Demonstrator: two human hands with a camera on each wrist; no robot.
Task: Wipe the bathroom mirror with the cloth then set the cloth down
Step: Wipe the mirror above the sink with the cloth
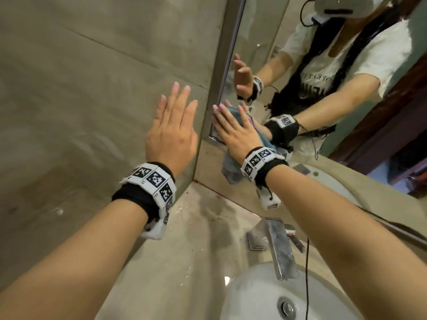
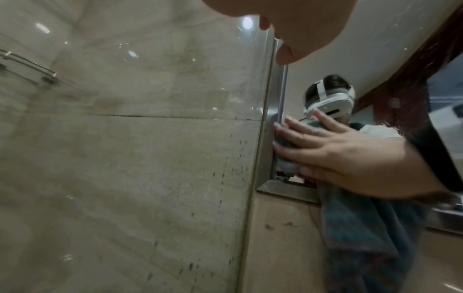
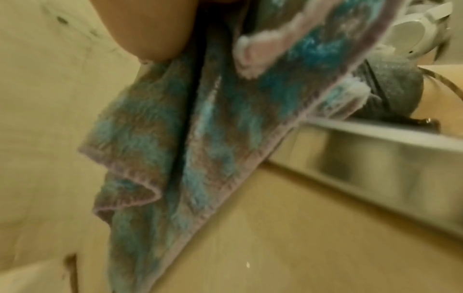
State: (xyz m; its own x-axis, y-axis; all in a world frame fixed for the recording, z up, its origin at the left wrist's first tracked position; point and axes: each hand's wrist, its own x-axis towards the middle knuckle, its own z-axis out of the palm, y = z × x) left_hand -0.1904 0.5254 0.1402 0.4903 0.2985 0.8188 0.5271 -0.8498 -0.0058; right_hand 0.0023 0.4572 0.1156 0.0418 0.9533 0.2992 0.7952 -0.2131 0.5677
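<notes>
The mirror (image 1: 258,31) fills the upper right of the head view, inside a metal frame (image 1: 221,65). My right hand (image 1: 233,128) presses a blue and purple cloth (image 1: 231,172) flat against the mirror's lower left corner with straight fingers; the cloth's loose end hangs below the palm. The left wrist view shows the same right hand (image 2: 338,152) on the cloth (image 2: 363,228) at the frame corner. The cloth (image 3: 200,138) fills the right wrist view. My left hand (image 1: 173,125) rests flat and empty on the tiled wall (image 1: 80,88) left of the mirror.
Below my arms a chrome faucet (image 1: 280,248) stands over a white basin (image 1: 254,294) set in a beige counter (image 1: 184,250). A thin black cable (image 1: 307,273) hangs over the basin. A glass shelf (image 2: 27,67) juts from the wall farther left.
</notes>
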